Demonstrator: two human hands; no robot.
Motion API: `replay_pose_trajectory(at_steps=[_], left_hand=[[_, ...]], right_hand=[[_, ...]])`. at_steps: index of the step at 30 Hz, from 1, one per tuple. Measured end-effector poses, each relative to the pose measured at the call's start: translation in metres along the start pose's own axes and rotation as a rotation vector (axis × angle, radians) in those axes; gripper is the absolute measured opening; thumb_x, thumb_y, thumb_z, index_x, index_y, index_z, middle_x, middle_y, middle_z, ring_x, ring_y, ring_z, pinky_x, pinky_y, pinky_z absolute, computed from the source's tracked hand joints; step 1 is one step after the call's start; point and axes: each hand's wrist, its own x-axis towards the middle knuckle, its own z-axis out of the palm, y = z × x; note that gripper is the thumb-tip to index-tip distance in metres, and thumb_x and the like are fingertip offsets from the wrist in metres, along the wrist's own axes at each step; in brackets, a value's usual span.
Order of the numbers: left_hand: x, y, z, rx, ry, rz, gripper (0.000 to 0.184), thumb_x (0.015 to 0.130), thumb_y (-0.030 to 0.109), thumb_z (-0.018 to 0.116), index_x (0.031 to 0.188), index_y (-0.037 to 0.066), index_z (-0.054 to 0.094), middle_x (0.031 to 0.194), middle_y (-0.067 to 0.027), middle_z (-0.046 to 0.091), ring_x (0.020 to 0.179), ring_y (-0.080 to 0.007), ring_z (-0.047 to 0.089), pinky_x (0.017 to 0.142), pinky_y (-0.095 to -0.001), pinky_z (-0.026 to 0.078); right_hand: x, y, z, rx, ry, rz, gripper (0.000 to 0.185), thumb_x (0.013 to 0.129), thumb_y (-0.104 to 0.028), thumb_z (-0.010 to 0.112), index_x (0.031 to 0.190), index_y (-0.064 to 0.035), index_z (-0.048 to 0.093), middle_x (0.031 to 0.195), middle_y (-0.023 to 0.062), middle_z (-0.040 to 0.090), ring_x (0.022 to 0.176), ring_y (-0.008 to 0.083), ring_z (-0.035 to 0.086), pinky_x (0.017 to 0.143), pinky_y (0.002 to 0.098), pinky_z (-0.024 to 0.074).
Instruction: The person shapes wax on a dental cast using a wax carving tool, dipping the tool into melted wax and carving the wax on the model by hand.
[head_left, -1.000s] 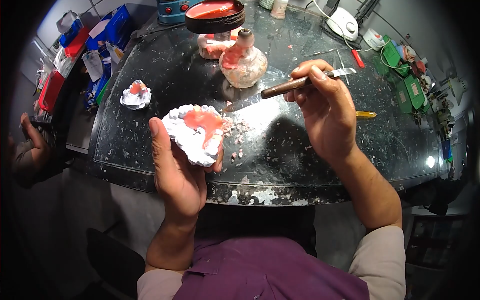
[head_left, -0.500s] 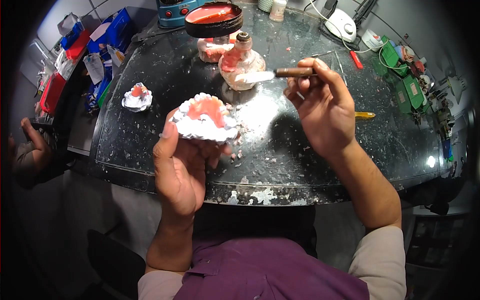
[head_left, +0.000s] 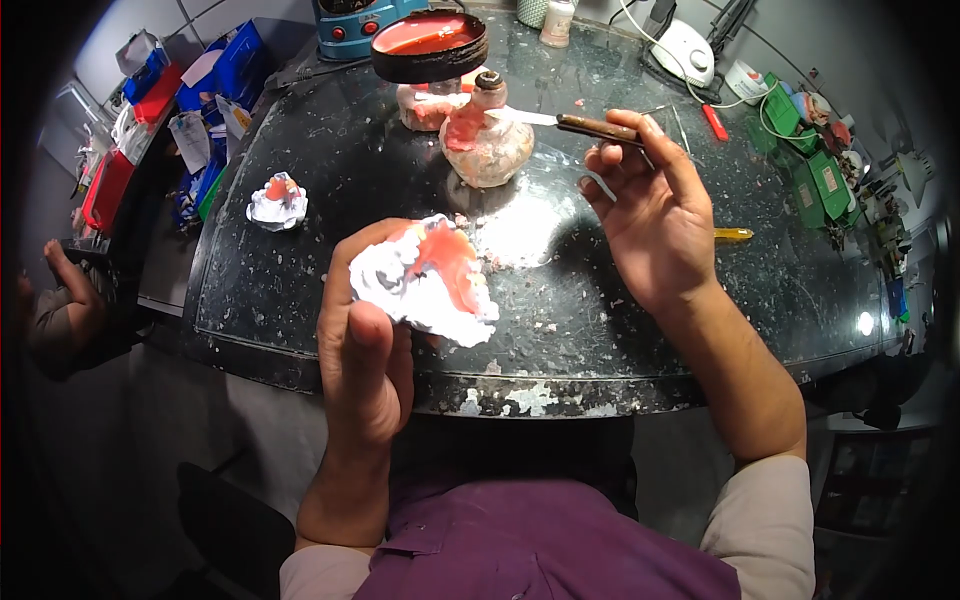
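My left hand (head_left: 375, 370) is closed around a white plaster dental model (head_left: 410, 300), tilted on its side, with pink wax (head_left: 447, 258) along its arch. Between the fingers of my right hand (head_left: 660, 225) is a wax knife (head_left: 600, 128) with a brown handle, its blade pointing left. The blade overlaps the upper part of a wax-smeared spirit lamp (head_left: 500, 155) in view; whether they touch I cannot tell. No flame is distinctly visible. A second, smaller plaster model (head_left: 277, 208) with pink wax sits on the table to the left.
A round dark pan of red wax (head_left: 430, 42) stands raised behind the lamp, near a blue device (head_left: 345, 30). Wax scraps litter the black table (head_left: 600, 350). A yellow-handled tool (head_left: 733, 235) and red object (head_left: 714, 122) lie right. Another person's arm (head_left: 75, 290) shows far left.
My left hand has turned and tipped the dental model, lowering it slightly. In my right hand the wax knife has tilted, its blade rising toward the lamp's neck.
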Motion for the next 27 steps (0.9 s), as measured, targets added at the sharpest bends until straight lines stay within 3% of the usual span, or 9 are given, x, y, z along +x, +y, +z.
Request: replay_pose_trajectory(at_steps=[7, 11, 13, 16, 17, 18, 21, 25, 27], left_hand=[[0.0, 0.003, 0.006, 0.075, -0.003, 0.046, 0.085, 0.083, 0.068, 0.05, 0.132, -0.001, 0.038, 0.123, -0.0104, 0.051, 0.113, -0.0196, 0.053, 0.098, -0.0365, 0.043], [0.001, 0.003, 0.007, 0.046, -0.013, 0.068, 0.081, 0.085, 0.063, 0.054, 0.131, -0.002, 0.038, 0.121, -0.0123, 0.053, 0.111, -0.0214, 0.054, 0.096, -0.0352, 0.044], [0.003, 0.007, 0.01, -0.083, 0.017, -0.024, 0.079, 0.084, 0.053, 0.058, 0.132, -0.005, 0.037, 0.119, -0.0156, 0.055, 0.106, -0.0233, 0.057, 0.093, -0.0344, 0.045], [0.009, 0.016, 0.01, 0.004, -0.021, -0.126, 0.081, 0.082, 0.048, 0.059, 0.134, -0.009, 0.034, 0.117, -0.0186, 0.056, 0.101, -0.025, 0.06, 0.09, -0.0363, 0.048], [0.01, 0.012, 0.0, -0.139, -0.067, -0.125, 0.07, 0.083, 0.031, 0.067, 0.133, -0.008, 0.036, 0.121, -0.0175, 0.054, 0.106, -0.0216, 0.058, 0.092, -0.0336, 0.046], [0.01, 0.013, 0.001, -0.138, -0.068, -0.124, 0.07, 0.083, 0.031, 0.067, 0.133, -0.008, 0.036, 0.121, -0.0175, 0.054, 0.106, -0.0216, 0.058, 0.092, -0.0336, 0.046], [0.01, 0.016, 0.004, -0.251, -0.021, -0.209, 0.06, 0.08, 0.003, 0.07, 0.13, -0.008, 0.038, 0.121, -0.0177, 0.054, 0.099, -0.0224, 0.062, 0.082, -0.0275, 0.053], [0.013, 0.018, 0.008, -0.228, -0.008, -0.23, 0.058, 0.082, 0.005, 0.069, 0.13, -0.005, 0.038, 0.122, -0.0177, 0.054, 0.099, -0.023, 0.062, 0.084, -0.029, 0.054], [0.014, 0.019, 0.011, -0.26, 0.04, -0.272, 0.062, 0.079, -0.001, 0.07, 0.131, 0.001, 0.035, 0.118, -0.0159, 0.055, 0.099, -0.0215, 0.062, 0.084, -0.0289, 0.054]], right_hand=[[0.0, 0.0, 0.0, 0.021, -0.006, 0.004, 0.03, 0.096, -0.029, 0.049, 0.11, -0.0053, 0.06, 0.087, 0.0031, 0.062, 0.089, 0.0134, 0.057, 0.084, 0.031, 0.0426], [0.0, -0.001, 0.001, 0.027, 0.007, 0.011, 0.03, 0.096, -0.028, 0.049, 0.11, -0.0047, 0.06, 0.087, 0.003, 0.062, 0.088, 0.0133, 0.057, 0.083, 0.0311, 0.0427], [0.0, -0.001, 0.0, 0.02, 0.015, 0.004, 0.03, 0.096, -0.028, 0.049, 0.109, -0.0046, 0.06, 0.087, 0.0029, 0.061, 0.088, 0.0133, 0.057, 0.084, 0.0312, 0.0426], [0.001, -0.002, -0.001, 0.032, 0.014, 0.007, 0.029, 0.096, -0.028, 0.049, 0.11, -0.005, 0.06, 0.089, 0.003, 0.061, 0.088, 0.0134, 0.057, 0.084, 0.0312, 0.0425], [0.001, -0.002, -0.001, 0.02, 0.021, -0.013, 0.029, 0.096, -0.028, 0.049, 0.11, -0.0053, 0.059, 0.09, 0.003, 0.061, 0.089, 0.0134, 0.057, 0.084, 0.0309, 0.0424], [0.002, -0.002, -0.001, 0.008, 0.029, -0.031, 0.028, 0.096, -0.028, 0.048, 0.111, -0.0055, 0.059, 0.09, 0.003, 0.061, 0.089, 0.0134, 0.057, 0.084, 0.0306, 0.0423], [0.002, -0.003, 0.0, -0.049, 0.009, -0.076, 0.03, 0.097, -0.029, 0.048, 0.113, -0.0064, 0.058, 0.094, 0.0032, 0.062, 0.093, 0.0134, 0.057, 0.085, 0.0298, 0.0419], [0.001, -0.004, 0.006, -0.128, 0.057, -0.116, 0.032, 0.098, -0.03, 0.047, 0.117, -0.0068, 0.057, 0.098, 0.004, 0.063, 0.098, 0.0133, 0.057, 0.085, 0.0294, 0.0415], [0.003, -0.004, 0.005, -0.171, 0.047, -0.138, 0.033, 0.098, -0.031, 0.048, 0.12, -0.0069, 0.057, 0.103, 0.0053, 0.064, 0.101, 0.0132, 0.057, 0.086, 0.0293, 0.0413]])
